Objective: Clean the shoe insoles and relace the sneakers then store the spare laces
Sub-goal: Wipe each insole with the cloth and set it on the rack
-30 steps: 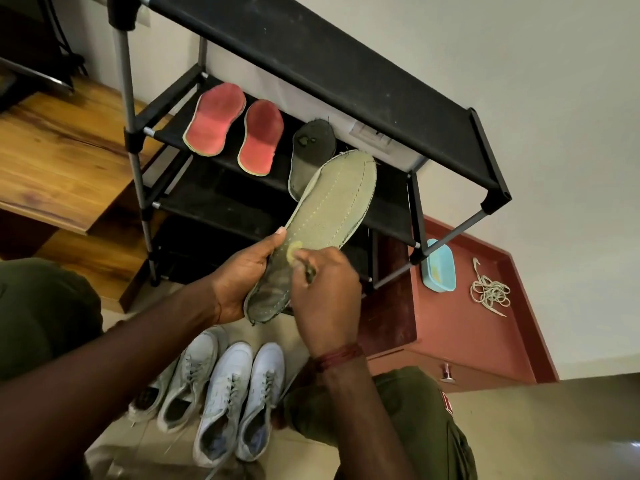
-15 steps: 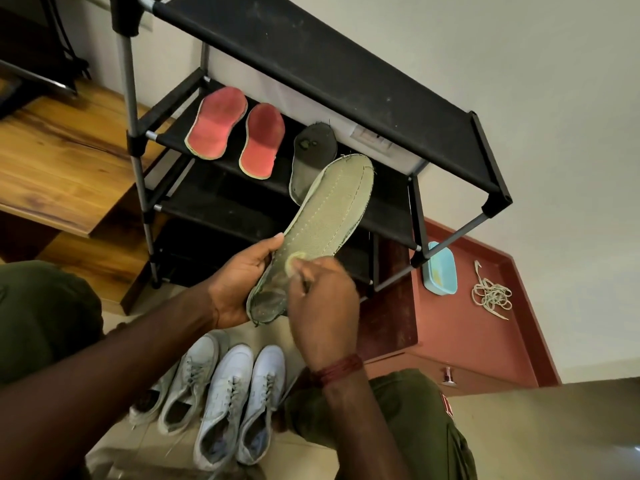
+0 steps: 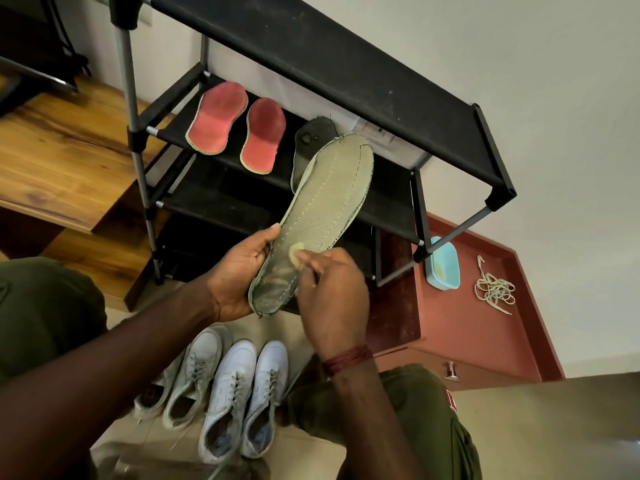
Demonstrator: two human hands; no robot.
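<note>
A green insole (image 3: pixel 323 216) is held up in front of the black shoe rack (image 3: pixel 346 64), its heel gripped by the left hand (image 3: pixel 239 275). A small yellow sponge (image 3: pixel 297 255) is pinched in the right hand (image 3: pixel 334 296) fingers and pressed on the insole. No writing can be read.

We see a black shoe rack (image 3: pixel 346 60) with grey metal posts standing against a pale wall (image 3: pixel 519 81). To its left lie wooden steps (image 3: pixel 59 150). To its right, a reddish-brown cabinet (image 3: pixel 460 327) with a metal knob (image 3: pixel 451 371) carries a light-blue dish (image 3: pixel 443 263).
</note>
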